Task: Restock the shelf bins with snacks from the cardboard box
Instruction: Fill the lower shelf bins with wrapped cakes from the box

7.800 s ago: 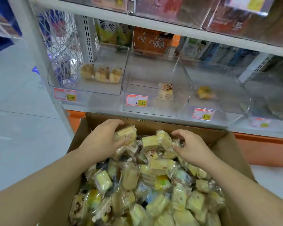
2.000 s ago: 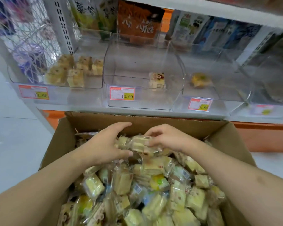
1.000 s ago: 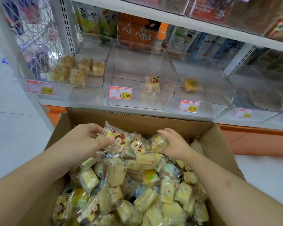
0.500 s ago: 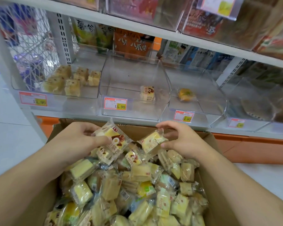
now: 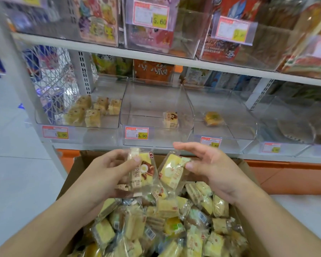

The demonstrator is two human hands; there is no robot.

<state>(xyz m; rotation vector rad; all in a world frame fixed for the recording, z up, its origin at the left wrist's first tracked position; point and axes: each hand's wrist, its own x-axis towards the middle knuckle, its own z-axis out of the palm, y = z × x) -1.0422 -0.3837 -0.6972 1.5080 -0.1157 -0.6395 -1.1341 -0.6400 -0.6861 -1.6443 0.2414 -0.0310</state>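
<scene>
Both hands have come up out of the cardboard box [image 5: 70,175] since half a second ago, and now each one carries a packet at the height of the box's far edge. On the left side, the left hand [image 5: 107,175] has its fingers and thumb curled around a brown-and-yellow cake packet [image 5: 141,169], with some more wrappers bunched under it. Just beside it, the right hand [image 5: 209,169] pinches a yellow cake packet [image 5: 171,172] between thumb and fingers; the other fingers are spread rather wide. The two packets almost touch each other.

Behind them on the shelf, the left bin [image 5: 44,121] has several cakes, the middle bin [image 5: 156,108] has only one cake [image 5: 171,118], and the bin to the right [image 5: 228,115] has one orange snack [image 5: 212,118].

I judge the step is carrying picked packets to the bins. The next move needs a lift over a clear front wall, and each packet should go to the bin with the matching cake.
</scene>
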